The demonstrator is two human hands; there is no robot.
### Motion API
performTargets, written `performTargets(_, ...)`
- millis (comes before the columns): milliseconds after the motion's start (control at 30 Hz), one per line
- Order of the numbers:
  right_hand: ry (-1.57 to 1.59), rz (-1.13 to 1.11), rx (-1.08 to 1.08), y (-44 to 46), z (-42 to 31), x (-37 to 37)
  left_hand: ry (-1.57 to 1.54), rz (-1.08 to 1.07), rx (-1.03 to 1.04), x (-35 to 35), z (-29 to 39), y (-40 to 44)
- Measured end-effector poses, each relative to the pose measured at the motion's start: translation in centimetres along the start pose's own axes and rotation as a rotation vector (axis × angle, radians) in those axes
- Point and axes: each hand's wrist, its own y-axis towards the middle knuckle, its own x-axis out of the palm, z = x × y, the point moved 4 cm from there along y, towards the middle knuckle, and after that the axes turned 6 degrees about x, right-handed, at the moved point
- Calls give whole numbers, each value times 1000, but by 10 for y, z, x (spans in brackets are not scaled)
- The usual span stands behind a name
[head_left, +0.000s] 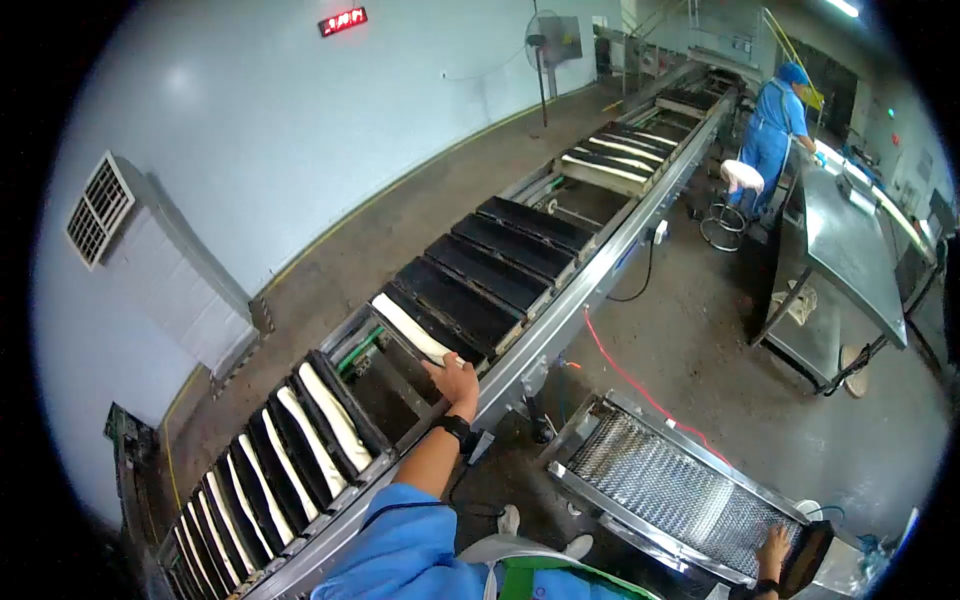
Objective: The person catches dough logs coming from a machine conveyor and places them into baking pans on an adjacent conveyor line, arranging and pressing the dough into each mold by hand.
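My left hand (455,384) reaches over the conveyor, fingers closed about the near end of a long white dough strip (408,327). That strip lies in the first black trough of a pan set (470,282). Low at the right, my right hand (773,551) is over the small metal mesh belt (655,480), fingers apart and holding nothing. Whether its palm touches the mesh, I cannot tell. Nearer on the conveyor, another pan set (290,452) holds several dough strips, one per trough.
The long conveyor (590,300) runs away to the upper right, carrying a further pan set with dough strips (625,155). A co-worker in blue (775,130) stands by a steel table (850,245). A red hose (640,375) crosses the floor toward the mesh belt.
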Motion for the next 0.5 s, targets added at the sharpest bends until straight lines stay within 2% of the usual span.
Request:
performTargets(67, -178, -51, 97, 8, 39, 20, -9, -42, 31, 11, 22, 7)
performTargets(100, -170, -62, 110, 12, 50, 27, -17, -65, 50, 16, 26, 10)
performTargets(167, -267, 61, 180, 0, 57, 52, 10, -44, 101, 30, 32, 17)
performTargets(267, -389, -7, 301, -1, 58, 60, 62, -20, 149, 43, 43, 26)
performTargets(300, -448, -94, 314, -3, 56, 56, 66, -10, 198, 46, 46, 28)
performTargets(333, -456, -14, 319, -5, 61, 59, 101, -2, 213, 46, 50, 28)
performTargets(400, -563, -259, 357, -24, 37, 3, 171, 17, 241, 48, 57, 30)
performTargets(433, -404, -65, 329, -14, 57, 27, 175, 48, 300, 49, 60, 32)
performTargets(500, -421, -7, 257, -15, 62, 27, 179, 64, 352, 46, 57, 40)
